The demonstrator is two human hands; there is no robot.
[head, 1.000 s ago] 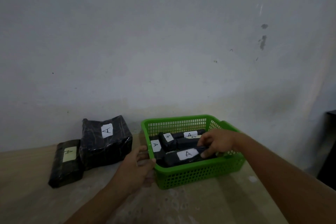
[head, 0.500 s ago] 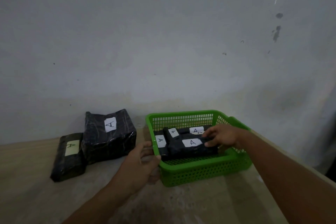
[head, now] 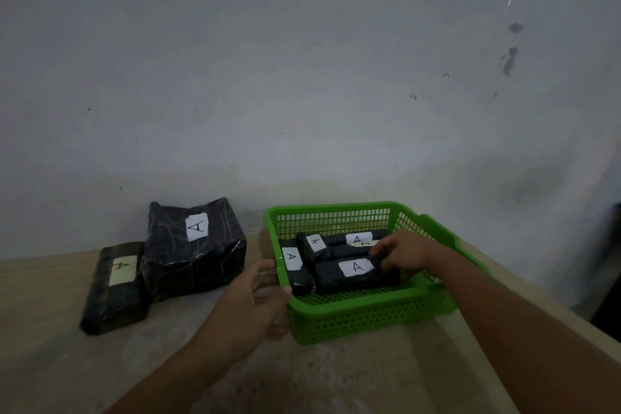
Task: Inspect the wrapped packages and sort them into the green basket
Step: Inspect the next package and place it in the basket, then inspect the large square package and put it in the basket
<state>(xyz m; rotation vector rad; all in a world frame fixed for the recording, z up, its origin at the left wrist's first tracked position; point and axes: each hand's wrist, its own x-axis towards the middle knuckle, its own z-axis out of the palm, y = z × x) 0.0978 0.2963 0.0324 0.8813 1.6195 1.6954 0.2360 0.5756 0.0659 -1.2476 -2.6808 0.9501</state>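
A green basket [head: 366,316] stands on the table at centre right, with several black wrapped packages inside, each bearing a white label marked A. My right hand [head: 401,252] reaches into the basket and grips the right end of the front package [head: 356,274]. My left hand [head: 258,302] clasps the basket's left rim, thumb on top. Left of the basket a large black package [head: 193,247] leans near the wall, and a smaller black package [head: 116,289] lies flat beside it; both carry an A label.
A pale wall [head: 302,77] rises directly behind the table. The table's right edge [head: 537,292] runs diagonally past the basket, with a dark object beyond it at the far right.
My right hand has shifted the front package inside the basket toward its back, against the other packages. The left hand stays on the rim. The view has drifted slightly.
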